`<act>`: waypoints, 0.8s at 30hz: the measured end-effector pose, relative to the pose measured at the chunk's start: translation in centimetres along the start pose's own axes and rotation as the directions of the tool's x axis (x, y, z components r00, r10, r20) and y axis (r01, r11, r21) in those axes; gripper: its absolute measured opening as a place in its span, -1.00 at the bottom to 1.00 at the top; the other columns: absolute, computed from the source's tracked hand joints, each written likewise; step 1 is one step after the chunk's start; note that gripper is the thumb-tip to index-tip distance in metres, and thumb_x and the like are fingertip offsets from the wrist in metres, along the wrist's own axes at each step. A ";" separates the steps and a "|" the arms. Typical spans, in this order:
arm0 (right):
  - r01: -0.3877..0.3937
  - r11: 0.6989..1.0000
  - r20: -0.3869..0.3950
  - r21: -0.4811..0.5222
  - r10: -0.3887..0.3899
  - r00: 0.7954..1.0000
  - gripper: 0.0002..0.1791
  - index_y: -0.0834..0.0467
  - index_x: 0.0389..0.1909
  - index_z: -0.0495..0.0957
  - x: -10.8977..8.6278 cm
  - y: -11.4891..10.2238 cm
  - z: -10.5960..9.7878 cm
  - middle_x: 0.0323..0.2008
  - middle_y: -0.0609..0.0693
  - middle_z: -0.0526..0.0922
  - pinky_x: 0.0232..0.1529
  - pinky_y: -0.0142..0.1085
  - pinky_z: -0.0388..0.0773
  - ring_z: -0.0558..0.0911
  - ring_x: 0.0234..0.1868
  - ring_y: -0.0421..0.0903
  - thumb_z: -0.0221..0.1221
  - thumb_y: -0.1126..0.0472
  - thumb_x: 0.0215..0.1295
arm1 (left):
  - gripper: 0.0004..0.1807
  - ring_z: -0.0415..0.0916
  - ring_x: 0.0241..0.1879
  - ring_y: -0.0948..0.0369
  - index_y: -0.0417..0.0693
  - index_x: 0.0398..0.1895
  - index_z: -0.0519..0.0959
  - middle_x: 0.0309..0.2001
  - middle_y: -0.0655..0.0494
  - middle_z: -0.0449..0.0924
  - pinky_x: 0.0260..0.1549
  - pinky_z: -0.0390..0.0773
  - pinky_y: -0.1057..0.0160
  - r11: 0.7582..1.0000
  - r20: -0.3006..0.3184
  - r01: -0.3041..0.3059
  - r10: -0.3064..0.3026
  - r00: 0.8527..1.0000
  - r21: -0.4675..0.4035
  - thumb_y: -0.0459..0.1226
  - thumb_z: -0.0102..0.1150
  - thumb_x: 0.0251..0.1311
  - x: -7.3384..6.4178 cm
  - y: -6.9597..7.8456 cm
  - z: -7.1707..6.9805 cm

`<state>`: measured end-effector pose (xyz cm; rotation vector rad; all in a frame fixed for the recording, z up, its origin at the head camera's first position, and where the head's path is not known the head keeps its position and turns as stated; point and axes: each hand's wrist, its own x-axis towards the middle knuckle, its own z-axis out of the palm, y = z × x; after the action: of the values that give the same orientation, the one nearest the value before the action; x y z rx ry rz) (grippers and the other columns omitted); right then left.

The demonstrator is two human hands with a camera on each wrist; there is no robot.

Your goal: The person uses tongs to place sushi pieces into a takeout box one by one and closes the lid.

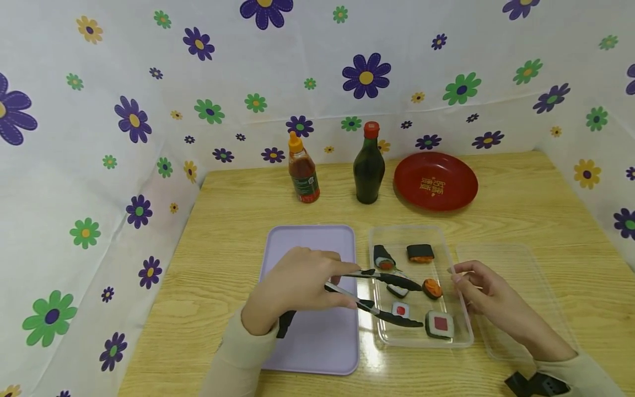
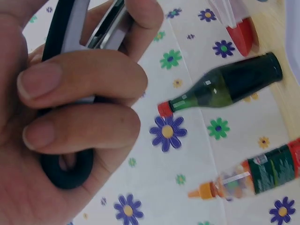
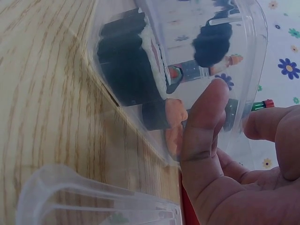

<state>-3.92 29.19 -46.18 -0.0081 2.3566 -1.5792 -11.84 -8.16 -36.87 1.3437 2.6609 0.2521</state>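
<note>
My left hand (image 1: 302, 281) grips a pair of tongs (image 1: 392, 317) with black tips, also seen close up in the left wrist view. The tong arms stand spread over a clear plastic container (image 1: 466, 339). Inside lie several sushi pieces, among them a large roll with a pink square centre (image 1: 440, 324), an orange-topped piece (image 1: 432, 288) and a small roll with a red centre (image 1: 401, 310). Both tong tips are near the large roll and the orange-topped piece. My right hand (image 1: 488, 292) holds the container's right rim, thumb against the outer wall.
A lilac tray (image 1: 310, 358) lies left of the container, partly under my left arm. A clear lid (image 1: 526, 264) lies to the right. Behind stand a sauce bottle with an orange cap (image 1: 304, 176), a dark green bottle (image 1: 368, 173) and a red plate (image 1: 461, 187).
</note>
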 end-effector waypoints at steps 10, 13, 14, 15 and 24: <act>0.029 0.999 0.009 0.026 -0.030 1.000 -0.59 0.33 0.34 0.26 -0.1 0.1 0.0 -0.17 -0.07 0.62 -0.29 -0.23 0.70 0.63 -0.19 -0.24 -0.06 0.14 0.72 | -0.18 0.24 -0.53 0.44 0.27 0.45 0.52 -0.20 0.43 0.58 -0.50 0.31 0.43 0.979 -0.091 0.060 -0.078 0.993 -0.194 0.33 0.36 0.16 -3.8 -3.4 1.4; 0.040 0.998 0.013 0.038 -0.040 0.999 -0.61 0.33 0.32 0.26 -0.1 0.1 0.0 -0.18 -0.08 0.63 -0.29 -0.23 0.70 0.64 -0.20 -0.24 -0.05 0.15 0.71 | -0.17 0.25 -0.54 0.47 0.31 0.46 0.50 -0.19 0.45 0.55 -0.50 0.36 0.43 0.959 -0.135 0.105 -0.145 0.980 -0.263 0.32 0.40 0.12 -5.5 -4.6 2.1; 0.044 0.998 0.013 0.037 -0.045 0.999 -0.61 0.33 0.32 0.26 -0.1 0.1 0.0 -0.19 -0.08 0.62 -0.30 -0.23 0.70 0.63 -0.21 -0.23 -0.05 0.16 0.71 | -0.17 0.26 -0.53 0.47 0.31 0.46 0.50 -0.18 0.45 0.54 -0.49 0.38 0.43 0.949 -0.152 0.120 -0.170 0.974 -0.290 0.30 0.42 0.12 -6.1 -5.0 2.4; 0.046 0.998 0.013 0.037 -0.047 0.999 -0.61 0.33 0.33 0.26 -0.1 0.1 -0.1 -0.19 -0.07 0.62 -0.31 -0.23 0.70 0.63 -0.21 -0.23 -0.05 0.15 0.71 | -0.18 0.26 -0.52 0.45 0.30 0.45 0.50 -0.18 0.44 0.53 -0.48 0.39 0.42 0.941 -0.170 0.131 -0.191 0.967 -0.312 0.27 0.44 0.12 -6.7 -5.4 2.5; 0.038 0.999 0.008 0.032 -0.038 0.999 -0.59 0.34 0.35 0.25 -0.1 0.1 -0.2 -0.18 -0.04 0.61 -0.33 -0.23 0.69 0.61 -0.24 -0.23 -0.06 0.15 0.72 | -0.05 0.21 -0.55 0.37 0.10 0.62 0.23 -0.10 0.11 0.47 -0.56 0.39 0.35 0.780 -0.192 0.363 -0.514 0.836 -0.510 0.08 0.47 0.23 -12.2 -8.3 3.9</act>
<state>-3.89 29.38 -46.20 -0.0532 2.3377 -1.6310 -10.32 -22.55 -41.75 0.5353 2.8093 1.0355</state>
